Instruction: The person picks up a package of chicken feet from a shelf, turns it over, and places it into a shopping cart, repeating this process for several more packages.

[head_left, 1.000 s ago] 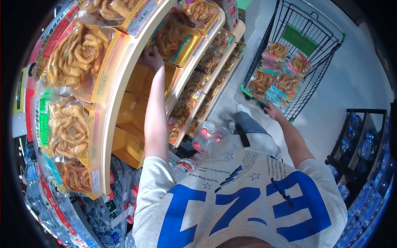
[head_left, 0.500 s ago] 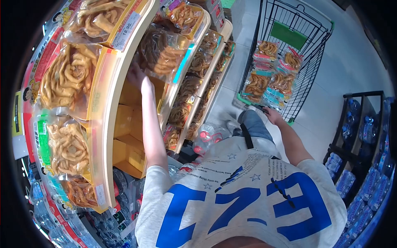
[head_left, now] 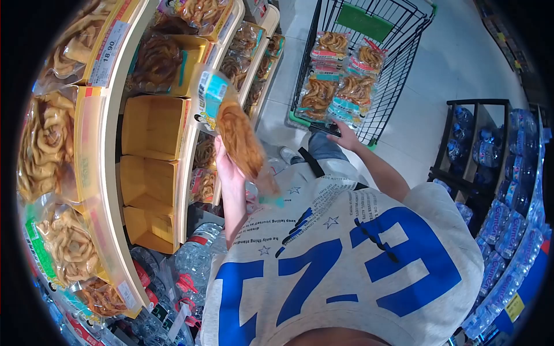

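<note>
My left hand (head_left: 229, 170) is closed on the edge of a clear bag of brown twisted snacks (head_left: 239, 135) with a turquoise label, raised off the shelf in front of my shirt. The bag is tilted and smeared by motion; my fingers behind it are partly hidden. At the lower end of the shopping cart (head_left: 398, 86), my right hand (head_left: 344, 136) is closed on the cart's handle (head_left: 323, 128). Several similar snack bags (head_left: 352, 89) lie inside the cart. To the left of my left hand are yellow display boxes (head_left: 151, 128) with bare insides.
Tiered shelves of bagged snacks (head_left: 49, 141) curve along the left, with a price tag (head_left: 111, 51) on one edge. Large water bottles (head_left: 199, 248) stand low beside me. A rack of blue bottled water (head_left: 490, 150) is on the right.
My left hand has come out of the shelf with a snack bag and moved toward my body. The view has shifted right, and my right hand stays at the cart handle.
</note>
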{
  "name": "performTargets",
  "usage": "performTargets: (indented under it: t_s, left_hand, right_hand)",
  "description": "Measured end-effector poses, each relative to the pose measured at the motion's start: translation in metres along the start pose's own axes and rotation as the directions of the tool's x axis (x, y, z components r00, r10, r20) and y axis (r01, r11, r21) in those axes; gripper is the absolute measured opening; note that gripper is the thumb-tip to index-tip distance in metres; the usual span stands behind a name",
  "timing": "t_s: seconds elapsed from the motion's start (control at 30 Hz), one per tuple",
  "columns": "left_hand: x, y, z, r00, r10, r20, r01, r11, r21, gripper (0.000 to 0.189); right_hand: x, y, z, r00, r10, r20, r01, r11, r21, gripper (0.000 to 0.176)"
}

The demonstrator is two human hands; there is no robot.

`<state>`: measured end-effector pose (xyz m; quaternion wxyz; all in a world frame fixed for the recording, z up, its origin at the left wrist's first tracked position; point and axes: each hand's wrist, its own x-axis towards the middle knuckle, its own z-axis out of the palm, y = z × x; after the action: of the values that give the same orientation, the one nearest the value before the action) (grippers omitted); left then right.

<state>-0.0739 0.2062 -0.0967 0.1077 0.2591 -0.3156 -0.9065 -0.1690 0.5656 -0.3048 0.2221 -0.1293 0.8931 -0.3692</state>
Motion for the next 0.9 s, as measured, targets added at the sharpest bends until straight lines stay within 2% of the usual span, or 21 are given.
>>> performTargets:
  t_s: [0.03, 0.07, 0.1, 0.13, 0.17, 0.23, 0.27, 0.37, 0.4, 0.47, 0.53, 0.57, 0.63, 0.67, 0.73, 0.77, 0.8, 0.83, 0.87, 0.9]
  left_hand:
    - [0.005, -0.008, -0.011, 0.993, -0.030, 0.115, 0.040, 0.996, -0.086, 0.009]
    - [0.010, -0.016, -0.021, 0.972, -0.060, 0.228, 0.098, 0.982, -0.159, 0.012]
    - [0.004, -0.015, -0.008, 0.887, -0.067, 0.457, 0.231, 0.921, -0.314, 0.014]
    - [-0.005, -0.020, 0.005, 0.964, -0.178, -0.199, 0.120, 0.954, -0.274, 0.017]
    - [-0.003, -0.027, 0.000, 0.983, -0.160, -0.092, 0.133, 0.958, -0.252, 0.017]
    - [0.010, -0.044, -0.015, 0.983, -0.128, 0.131, 0.153, 0.966, -0.208, 0.018]
    - [0.011, -0.046, -0.021, 0.975, -0.159, 0.155, 0.178, 0.977, -0.121, 0.018]
    - [-0.018, -0.037, 0.064, 0.999, -0.025, -0.048, 0.031, 0.991, 0.129, 0.017]
    - [-0.016, -0.034, 0.060, 0.994, -0.103, 0.035, 0.096, 0.983, 0.155, 0.017]
    - [-0.022, -0.033, 0.073, 0.982, -0.155, 0.110, 0.130, 0.969, 0.209, 0.018]
    - [-0.029, -0.038, 0.081, 0.973, -0.169, 0.156, 0.135, 0.969, 0.205, 0.020]
    - [-0.028, -0.039, 0.081, 0.985, -0.131, 0.113, 0.106, 0.973, 0.205, 0.019]
    - [-0.023, -0.040, 0.079, 0.998, -0.052, 0.024, 0.046, 0.977, 0.208, 0.018]
    - [-0.018, -0.037, 0.072, 0.998, 0.045, 0.046, -0.055, 0.963, 0.263, 0.017]
    - [-0.009, -0.024, 0.064, 0.966, 0.236, 0.105, -0.258, 0.896, 0.361, 0.013]
    - [-0.010, -0.024, 0.061, 0.956, 0.269, 0.113, -0.291, 0.856, 0.427, 0.013]
    - [-0.019, -0.018, 0.077, 0.946, 0.301, 0.122, -0.321, 0.811, 0.489, 0.014]
    - [-0.024, -0.015, 0.086, 0.934, 0.332, 0.132, -0.347, 0.761, 0.548, 0.014]
    - [-0.019, -0.016, 0.075, 0.905, 0.362, 0.225, -0.422, 0.696, 0.581, 0.010]
    - [-0.021, -0.014, 0.076, 0.910, 0.341, 0.234, -0.412, 0.696, 0.587, 0.010]
  right_hand:
    - [0.001, 0.000, -0.002, 0.993, -0.078, -0.083, 0.085, 0.992, 0.089, 0.070]
    - [-0.005, -0.027, -0.013, 0.982, 0.168, -0.085, -0.106, 0.867, 0.487, 0.068]
    - [-0.010, -0.043, -0.029, 0.978, 0.207, -0.017, -0.116, 0.612, 0.783, 0.065]
    - [-0.015, -0.056, -0.044, 0.973, 0.225, 0.057, -0.115, 0.256, 0.960, 0.062]
    - [-0.017, -0.071, -0.057, 0.970, 0.214, 0.119, -0.089, -0.144, 0.986, 0.059]
    - [-0.023, -0.105, -0.081, 0.990, 0.105, 0.093, -0.059, -0.286, 0.956, 0.054]
    - [-0.029, -0.120, -0.090, 0.996, 0.055, 0.073, -0.049, -0.357, 0.933, 0.052]
    - [-0.036, -0.157, -0.108, 0.998, -0.009, 0.059, -0.058, -0.361, 0.931, 0.055]
    - [-0.039, -0.166, -0.111, 0.999, -0.029, 0.042, -0.049, -0.361, 0.931, 0.055]
    - [-0.045, -0.180, -0.115, 0.997, -0.071, 0.014, -0.038, -0.357, 0.933, 0.056]
    - [-0.048, -0.188, -0.115, 0.993, -0.114, -0.014, -0.002, -0.131, 0.991, 0.057]
    - [-0.049, -0.191, -0.116, 0.990, -0.140, -0.023, 0.021, -0.015, 1.000, 0.058]
    - [-0.061, -0.212, -0.124, 0.979, -0.199, 0.047, -0.054, -0.029, 0.998, 0.065]
    - [-0.066, -0.219, -0.125, 0.969, -0.232, 0.081, -0.092, -0.036, 0.995, 0.068]
    - [-0.070, -0.215, -0.121, 0.911, -0.393, 0.124, -0.171, -0.088, 0.981, 0.065]
    - [-0.072, -0.214, -0.119, 0.871, -0.470, 0.141, -0.214, -0.106, 0.971, 0.063]
    - [-0.080, -0.231, -0.124, 0.904, -0.401, 0.147, -0.188, -0.066, 0.980, 0.059]
    - [-0.080, -0.231, -0.123, 0.930, -0.322, 0.177, -0.147, 0.116, 0.982, 0.057]
    - [-0.079, -0.232, -0.122, 0.953, -0.238, 0.186, -0.112, 0.294, 0.949, 0.055]
    - [-0.077, -0.231, -0.120, 0.973, -0.152, 0.175, -0.086, 0.462, 0.883, 0.054]
